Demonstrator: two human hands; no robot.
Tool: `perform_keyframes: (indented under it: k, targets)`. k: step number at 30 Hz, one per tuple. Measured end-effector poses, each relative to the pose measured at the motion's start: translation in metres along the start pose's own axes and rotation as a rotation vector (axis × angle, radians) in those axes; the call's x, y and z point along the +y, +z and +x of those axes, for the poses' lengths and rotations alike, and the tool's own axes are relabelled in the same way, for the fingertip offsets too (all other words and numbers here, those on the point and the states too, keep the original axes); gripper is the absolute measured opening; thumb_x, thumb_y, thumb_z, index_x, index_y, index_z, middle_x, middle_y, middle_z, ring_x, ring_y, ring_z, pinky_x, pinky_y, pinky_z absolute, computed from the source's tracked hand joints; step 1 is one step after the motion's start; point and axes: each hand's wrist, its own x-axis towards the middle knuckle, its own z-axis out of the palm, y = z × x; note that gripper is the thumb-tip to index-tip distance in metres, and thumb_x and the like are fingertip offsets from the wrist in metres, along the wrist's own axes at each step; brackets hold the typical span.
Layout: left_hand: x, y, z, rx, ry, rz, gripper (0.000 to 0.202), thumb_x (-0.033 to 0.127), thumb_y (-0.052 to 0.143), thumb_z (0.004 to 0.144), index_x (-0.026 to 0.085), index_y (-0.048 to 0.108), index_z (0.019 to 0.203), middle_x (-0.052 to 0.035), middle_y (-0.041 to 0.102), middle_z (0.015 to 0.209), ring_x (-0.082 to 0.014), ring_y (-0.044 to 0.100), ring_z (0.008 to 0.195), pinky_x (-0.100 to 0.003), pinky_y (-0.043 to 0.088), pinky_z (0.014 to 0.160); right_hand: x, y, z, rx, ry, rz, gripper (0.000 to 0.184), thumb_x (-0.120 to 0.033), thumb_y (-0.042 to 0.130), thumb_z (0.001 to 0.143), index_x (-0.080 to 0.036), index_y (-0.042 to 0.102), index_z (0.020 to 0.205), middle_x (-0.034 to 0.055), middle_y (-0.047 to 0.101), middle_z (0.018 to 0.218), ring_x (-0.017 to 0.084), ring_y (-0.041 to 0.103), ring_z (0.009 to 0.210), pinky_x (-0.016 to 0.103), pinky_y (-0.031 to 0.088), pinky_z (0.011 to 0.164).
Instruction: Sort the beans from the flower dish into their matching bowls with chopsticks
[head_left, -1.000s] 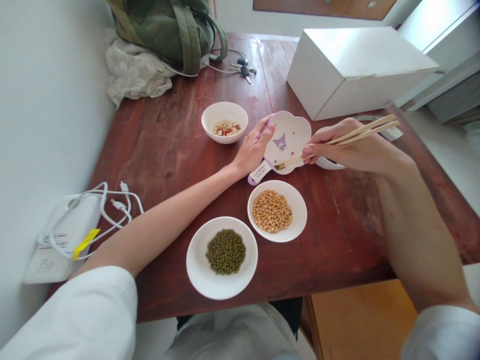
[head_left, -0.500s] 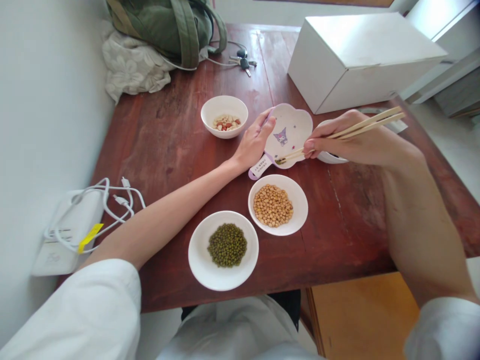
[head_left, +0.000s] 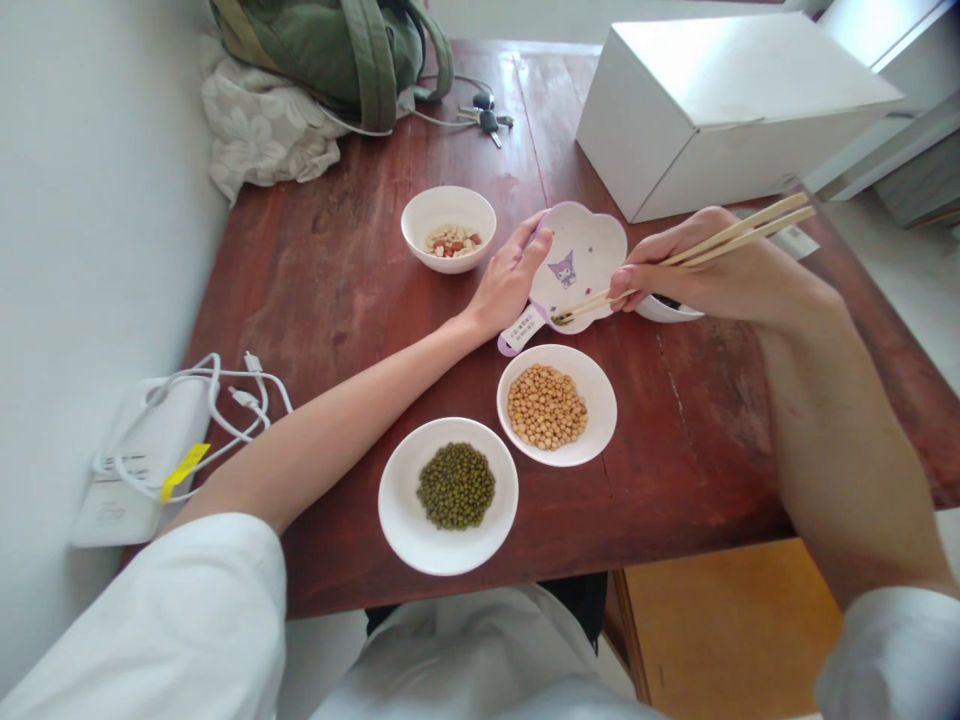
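My left hand [head_left: 516, 272] grips the rim of a white flower-shaped plate [head_left: 589, 245] with purple edging and a short handle. In my right hand [head_left: 675, 262] is a pair of chopsticks [head_left: 739, 237], their tips on the plate close to the handle. A few small green beans [head_left: 561, 319] lie at those tips; whether they are pinched I cannot tell. Nearer me stand a bowl of yellow soybeans [head_left: 547, 407] and a bowl of green mung beans [head_left: 455, 486]. Beyond my left hand, a white bowl [head_left: 448, 205] holds peanuts. Another bowl [head_left: 664, 311] with dark contents is partly hidden under my right hand.
A large white box [head_left: 720, 120] occupies the back right of the wooden table [head_left: 330, 260]. At the back left are a green bag [head_left: 330, 60], a patterned cloth [head_left: 262, 130] and keys [head_left: 487, 120]. A white power strip [head_left: 142, 450] with cables lies by the left wall.
The chopsticks' rear ends have risen slightly, while their tips stay by the plate's handle. The whole view has shifted a little; my left hand keeps its hold.
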Motion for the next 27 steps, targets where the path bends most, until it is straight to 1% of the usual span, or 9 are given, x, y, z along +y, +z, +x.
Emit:
perform_keyframes:
  k: [4,8,10,15,21,27]
  targets:
    - [-0.001,0.000,0.000,0.003,-0.016,-0.011,0.069,0.075,0.044,0.101,0.026,0.054,0.150,-0.0076,0.065,0.149,-0.0274,0.060,0.140,-0.045,0.046,0.124,-0.001,-0.007,-0.004,0.031,-0.003,-0.004,0.025,-0.040,0.076,0.090,-0.017,0.084,0.084,0.0093,0.079,0.086,0.021,0.074,0.077,0.032,0.064,0.071]
    - [-0.002,0.001,-0.001,-0.001,-0.021,-0.021,0.071,0.075,0.043,0.101,0.025,0.053,0.151,-0.0081,0.065,0.147,-0.0278,0.060,0.140,-0.046,0.046,0.124,-0.001,-0.014,-0.008,0.081,-0.023,-0.021,0.031,-0.049,0.078,0.088,-0.019,0.085,0.085,0.0093,0.080,0.089,0.023,0.075,0.081,0.036,0.065,0.075]
    - [-0.002,0.001,-0.001,-0.002,-0.023,-0.016,0.071,0.075,0.043,0.101,0.025,0.052,0.151,-0.0084,0.065,0.147,-0.0278,0.060,0.139,-0.046,0.046,0.123,-0.001,-0.014,-0.008,0.059,-0.010,-0.028,0.032,-0.050,0.078,0.088,-0.019,0.085,0.084,0.0091,0.079,0.089,0.023,0.074,0.081,0.036,0.064,0.074]
    - [0.000,0.000,-0.001,0.005,-0.011,-0.013,0.072,0.076,0.044,0.100,0.025,0.055,0.149,-0.0084,0.065,0.147,-0.0274,0.061,0.138,-0.045,0.046,0.123,0.000,-0.008,-0.003,-0.039,0.000,-0.062,0.031,-0.046,0.075,0.090,-0.017,0.083,0.084,0.0089,0.079,0.089,0.021,0.073,0.081,0.031,0.060,0.072]
    - [0.002,0.000,-0.002,0.011,-0.015,0.008,0.072,0.078,0.042,0.100,0.028,0.056,0.150,-0.0070,0.066,0.146,-0.0277,0.059,0.140,-0.048,0.044,0.127,0.003,-0.007,-0.001,-0.048,0.004,-0.053,0.029,-0.046,0.076,0.090,-0.018,0.084,0.088,0.0080,0.079,0.092,0.021,0.074,0.083,0.031,0.060,0.074]
    - [0.002,0.000,-0.002,0.009,-0.001,0.002,0.069,0.076,0.042,0.101,0.028,0.057,0.149,-0.0071,0.067,0.145,-0.0276,0.060,0.139,-0.048,0.044,0.127,0.004,-0.004,-0.001,-0.040,-0.011,-0.016,0.029,-0.046,0.078,0.089,-0.017,0.085,0.090,0.0084,0.080,0.092,0.020,0.075,0.083,0.029,0.061,0.073]
